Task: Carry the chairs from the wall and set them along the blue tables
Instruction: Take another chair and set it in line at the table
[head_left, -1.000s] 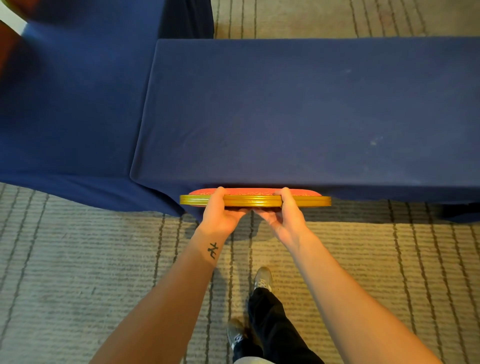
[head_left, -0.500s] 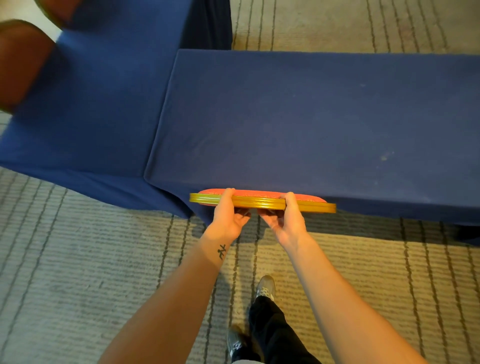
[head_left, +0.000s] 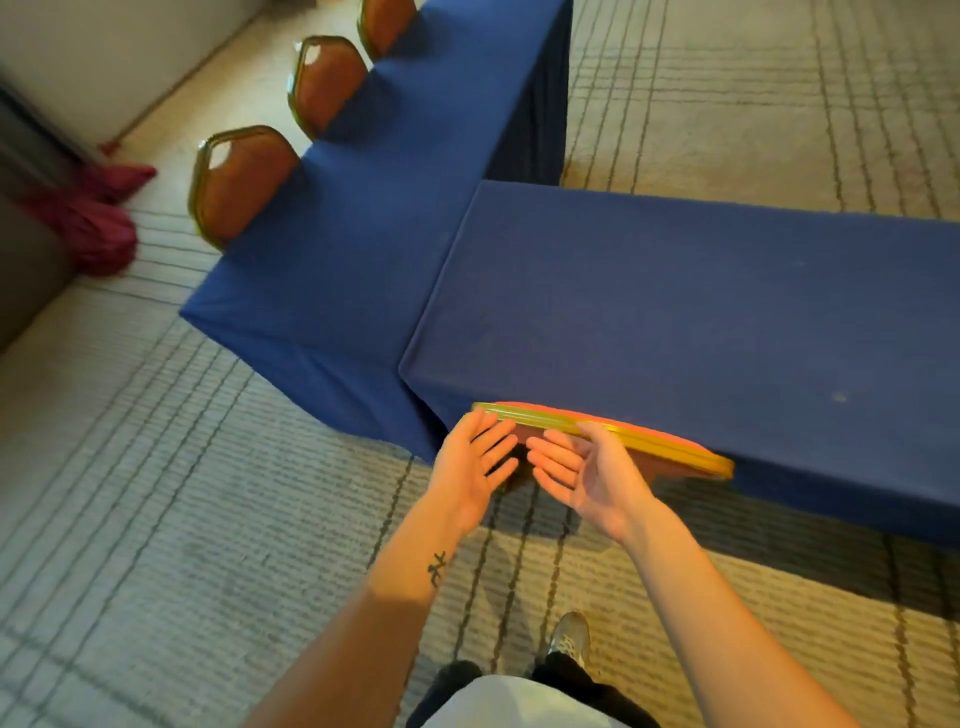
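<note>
**Both hands open at the back of a chair tucked against the blue table**

A pale striped carpet (head_left: 156, 519) runs under and all around the hands. Straight ahead of them lies the near blue table (head_left: 675, 322), its cloth falling to the floor and its long edge stretching off to the right of the right hand. A second blue table (head_left: 363, 208) meets it at a right angle, ahead and to the left of the left hand.

Three chairs with brown backs stand along the outer side of that second table, well away from the hands: the closest one (head_left: 239, 182), the middle one (head_left: 324, 83) and the furthest one (head_left: 384, 21). Further left, a red cloth bundle (head_left: 93, 228) lies on the floor.

The chair being set (head_left: 649, 441) stands just in front of the fingers. Its gold top rail and red padding sit against the near table's edge.

The left hand (head_left: 467, 473) has its fingers straight and spread, the tips at the left end of the rail. The right hand (head_left: 592, 478) is just beside it, palm turned towards the left hand and fingers loosely extended. Neither hand grips the rail, and I cannot tell whether the fingertips touch it.

Below the wrists a grey shoe (head_left: 571, 636) stands on the carpet. A small dark tattoo (head_left: 438, 567) marks the left forearm.
</note>
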